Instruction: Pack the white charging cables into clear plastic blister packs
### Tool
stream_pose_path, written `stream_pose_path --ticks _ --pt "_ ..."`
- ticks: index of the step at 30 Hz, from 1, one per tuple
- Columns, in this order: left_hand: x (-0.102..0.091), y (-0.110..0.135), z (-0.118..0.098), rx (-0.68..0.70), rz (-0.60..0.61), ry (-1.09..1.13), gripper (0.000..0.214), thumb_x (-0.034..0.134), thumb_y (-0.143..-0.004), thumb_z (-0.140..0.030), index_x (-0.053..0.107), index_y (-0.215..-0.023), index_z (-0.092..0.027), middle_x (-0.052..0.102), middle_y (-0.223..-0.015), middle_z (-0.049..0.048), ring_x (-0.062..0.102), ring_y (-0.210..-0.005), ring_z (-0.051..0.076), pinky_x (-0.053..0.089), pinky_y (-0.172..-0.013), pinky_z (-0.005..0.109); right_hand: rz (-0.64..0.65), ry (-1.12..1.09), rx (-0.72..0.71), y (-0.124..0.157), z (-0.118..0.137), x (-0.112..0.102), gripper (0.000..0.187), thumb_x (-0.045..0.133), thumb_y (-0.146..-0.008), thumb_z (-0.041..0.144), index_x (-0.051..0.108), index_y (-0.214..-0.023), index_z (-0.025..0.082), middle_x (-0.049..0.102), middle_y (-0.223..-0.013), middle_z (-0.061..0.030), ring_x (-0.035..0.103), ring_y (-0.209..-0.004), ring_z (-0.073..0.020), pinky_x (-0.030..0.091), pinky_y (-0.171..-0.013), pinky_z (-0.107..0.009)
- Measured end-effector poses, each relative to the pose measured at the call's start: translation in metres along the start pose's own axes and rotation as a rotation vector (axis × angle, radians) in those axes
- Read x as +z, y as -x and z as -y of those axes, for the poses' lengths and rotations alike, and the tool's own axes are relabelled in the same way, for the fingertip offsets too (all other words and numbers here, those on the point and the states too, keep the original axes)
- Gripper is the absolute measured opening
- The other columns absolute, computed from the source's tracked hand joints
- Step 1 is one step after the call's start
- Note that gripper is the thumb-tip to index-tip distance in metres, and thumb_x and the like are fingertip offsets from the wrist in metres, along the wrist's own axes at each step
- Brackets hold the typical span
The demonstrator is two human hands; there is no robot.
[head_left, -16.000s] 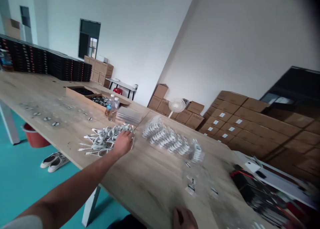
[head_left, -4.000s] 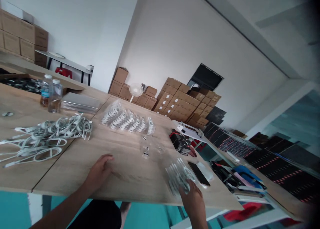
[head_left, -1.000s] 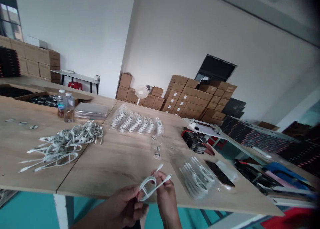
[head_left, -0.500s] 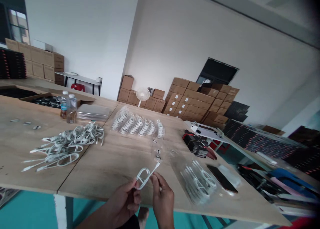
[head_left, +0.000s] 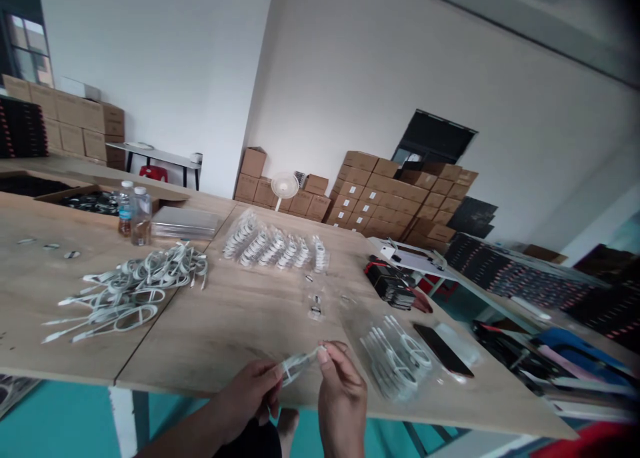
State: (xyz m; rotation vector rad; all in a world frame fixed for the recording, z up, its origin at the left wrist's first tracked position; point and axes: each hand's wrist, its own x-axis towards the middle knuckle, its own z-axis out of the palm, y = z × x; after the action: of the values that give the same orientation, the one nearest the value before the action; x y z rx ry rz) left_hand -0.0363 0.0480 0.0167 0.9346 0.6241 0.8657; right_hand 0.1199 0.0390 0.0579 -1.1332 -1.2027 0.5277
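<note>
Gripping white cable [head_left: 299, 364], both hands

Wooden table [head_left: 235, 325], loose white cables [head_left: 130, 288], bagged cables [head_left: 275, 248], two bottles [head_left: 134, 215], phone [head_left: 443, 351]

Your left hand [head_left: 253, 395] and right hand [head_left: 340, 395] pinching a coiled white cable [head_left: 299, 365] over the bench [head_left: 225, 325] near edge, bagged cables [head_left: 395, 358] just right, loose cable pile [head_left: 130, 288] far left

Looks like a small packing warehouse: long wooden table [head_left: 225, 325], stacked cardboard boxes [head_left: 395, 201] behind it against the wall, loose white cables [head_left: 130, 291] piled on its left, bagged ones [head_left: 275, 248] further back.
</note>
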Motion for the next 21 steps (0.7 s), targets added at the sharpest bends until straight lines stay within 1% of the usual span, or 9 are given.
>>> stream_pose_path --ticks 3,6,7,9,11,13,16,19,21 --pt "0.002 -0.001 0.000 -0.011 0.005 0.038 0.044 0.064 -0.076 -0.059 0.051 -0.065 -0.018 0.044 -0.055 -0.0043 0.049 -0.046 0.009 0.024 -0.039 0.020 -0.125 -0.065 0.083 -0.003 -0.004 -0.002 0.027 0.072 -0.076 0.043 0.073 -0.087 0.018 0.063 -0.097 -0.0053 0.056 -0.095 -0.0210 0.043 -0.083 -0.031" --pt "0.007 0.001 0.000 -0.033 0.008 0.218 0.043 0.066 -0.075 -0.057 0.051 -0.068 -0.018 0.046 -0.057 -0.0046 0.052 -0.050 0.008 0.027 -0.042 0.019 -0.346 -0.111 0.220 0.000 -0.010 0.006 0.048 0.075 -0.070 0.049 0.066 -0.111 0.024 0.061 -0.120 -0.0063 0.053 -0.111 -0.0238 0.045 -0.084 -0.031" --pt "0.009 0.001 0.001 -0.046 0.025 0.258 0.042 0.066 -0.075 -0.057 0.052 -0.070 -0.018 0.047 -0.058 -0.0045 0.054 -0.051 0.009 0.028 -0.043 0.018 -0.345 -0.159 0.274 0.003 -0.012 0.010 0.055 0.075 -0.069 0.051 0.063 -0.117 0.027 0.060 -0.122 -0.0059 0.055 -0.110 -0.0236 0.047 -0.080 -0.030" --pt "0.012 0.001 0.003 -0.067 0.074 0.275 0.040 0.065 -0.077 -0.056 0.053 -0.075 -0.018 0.049 -0.060 -0.0035 0.056 -0.052 0.010 0.028 -0.042 0.019 -0.171 -0.300 0.402 0.011 -0.015 0.021 0.058 0.074 -0.070 0.055 0.061 -0.119 0.028 0.065 -0.113 -0.0066 0.062 -0.092 -0.0220 0.050 -0.066 -0.029" --pt "0.011 0.000 0.006 -0.089 0.132 0.230 0.040 0.060 -0.079 -0.058 0.055 -0.083 -0.018 0.055 -0.066 -0.0007 0.059 -0.054 0.012 0.028 -0.041 0.019 0.012 -0.420 0.503 0.016 -0.021 0.028 0.052 0.071 -0.071 0.059 0.063 -0.108 0.023 0.070 -0.092 -0.0061 0.063 -0.068 -0.0184 0.047 -0.052 -0.027" --pt "0.003 -0.005 0.008 -0.105 0.156 0.141 0.046 0.052 -0.082 -0.062 0.055 -0.100 -0.019 0.062 -0.078 0.0033 0.062 -0.057 0.015 0.032 -0.041 0.021 0.046 -0.362 0.470 0.011 -0.030 0.027 0.049 0.066 -0.074 0.062 0.061 -0.102 0.021 0.069 -0.079 -0.0029 0.061 -0.058 -0.0154 0.047 -0.050 -0.026" --pt "-0.021 -0.014 0.004 0.003 -0.025 -0.161 0.054 0.050 -0.083 -0.058 0.047 -0.124 -0.023 0.064 -0.084 0.0033 0.062 -0.064 0.017 0.039 -0.050 0.025 -0.015 -0.051 0.279 -0.017 -0.049 0.012 0.047 0.059 -0.079 0.061 0.061 -0.098 0.019 0.064 -0.066 0.0012 0.060 -0.054 -0.0141 0.047 -0.051 -0.025" --pt "-0.047 -0.023 -0.003 0.260 -0.296 -0.546 0.034 0.060 -0.080 -0.041 0.061 -0.108 -0.023 0.064 -0.078 0.0016 0.059 -0.075 0.019 0.042 -0.071 0.030 0.002 0.133 0.176 -0.057 -0.069 -0.007 0.043 0.063 -0.077 0.057 0.065 -0.088 0.015 0.061 -0.058 0.0014 0.057 -0.048 -0.0149 0.044 -0.045 -0.025" --pt "-0.056 -0.026 -0.005 0.347 -0.344 -0.688 0.016 0.058 -0.081 -0.035 0.066 -0.088 -0.023 0.065 -0.078 0.0031 0.058 -0.080 0.021 0.040 -0.078 0.031 0.012 0.244 0.069 -0.084 -0.081 -0.015 0.041 0.063 -0.078 0.055 0.067 -0.086 0.015 0.062 -0.060 0.0001 0.059 -0.050 -0.0170 0.044 -0.044 -0.027"
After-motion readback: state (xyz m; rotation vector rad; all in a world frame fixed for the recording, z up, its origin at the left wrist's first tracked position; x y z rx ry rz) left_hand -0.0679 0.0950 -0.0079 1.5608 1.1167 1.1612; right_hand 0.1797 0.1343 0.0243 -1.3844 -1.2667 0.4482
